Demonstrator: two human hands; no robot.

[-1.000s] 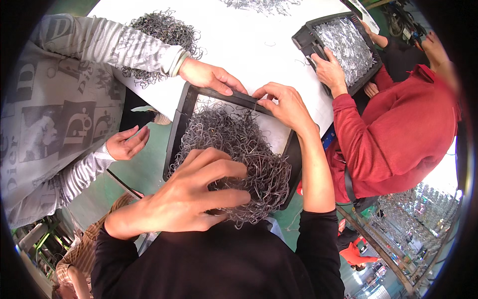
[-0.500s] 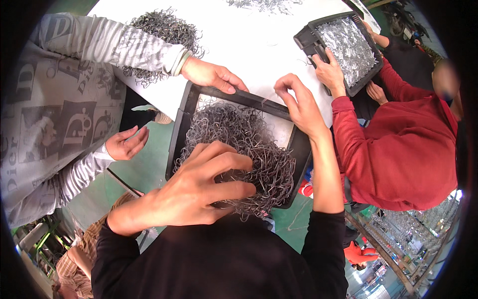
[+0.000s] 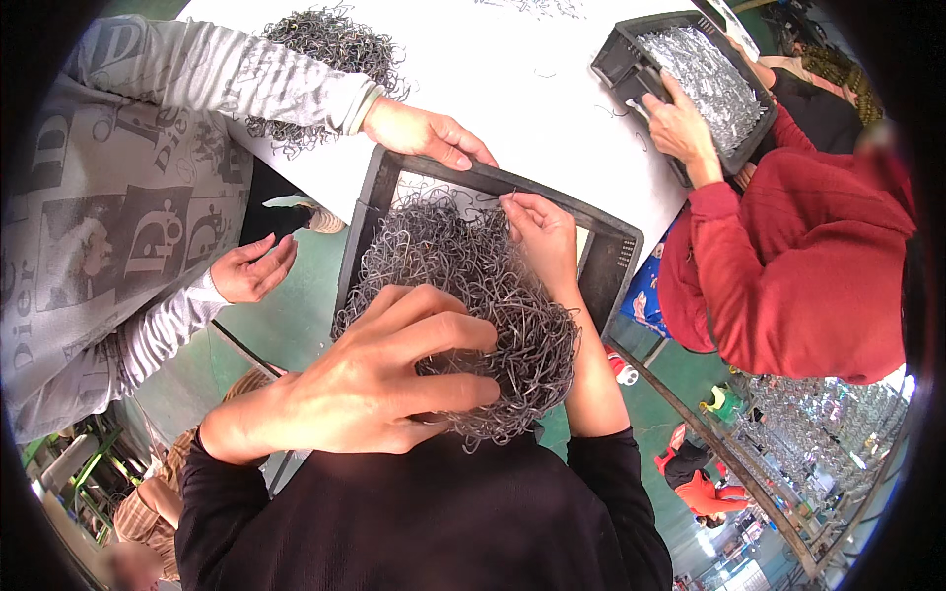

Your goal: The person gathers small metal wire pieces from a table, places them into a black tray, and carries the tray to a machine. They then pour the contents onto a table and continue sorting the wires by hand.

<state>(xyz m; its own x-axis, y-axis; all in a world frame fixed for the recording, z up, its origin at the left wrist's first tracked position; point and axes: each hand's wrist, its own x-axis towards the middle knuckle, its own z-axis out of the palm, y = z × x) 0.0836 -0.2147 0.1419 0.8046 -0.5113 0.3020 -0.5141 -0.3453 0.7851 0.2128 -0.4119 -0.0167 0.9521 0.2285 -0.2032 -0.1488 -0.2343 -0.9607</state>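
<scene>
A tangled heap of dark metal wire hooks fills much of a black plastic tray and bulges over its near side. Curled over the near left part of that heap is my left hand, its fingers closed into the hooks; the fingertips are partly hidden. My right hand is above the tray's far right part, thumb and forefinger pinched on what looks like a single thin hook. A co-worker's hand rests on the tray's far rim.
Another heap of dark hooks lies on the white table at the far left. A co-worker in red holds a black tray of shiny metal pieces at the far right. The grey-sleeved co-worker's other hand hangs left of my tray.
My right hand has moved down and left from the far rim to the heap, pinching a hook. My left hand has barely moved. The red-sleeved co-worker and that tray have shifted right.
</scene>
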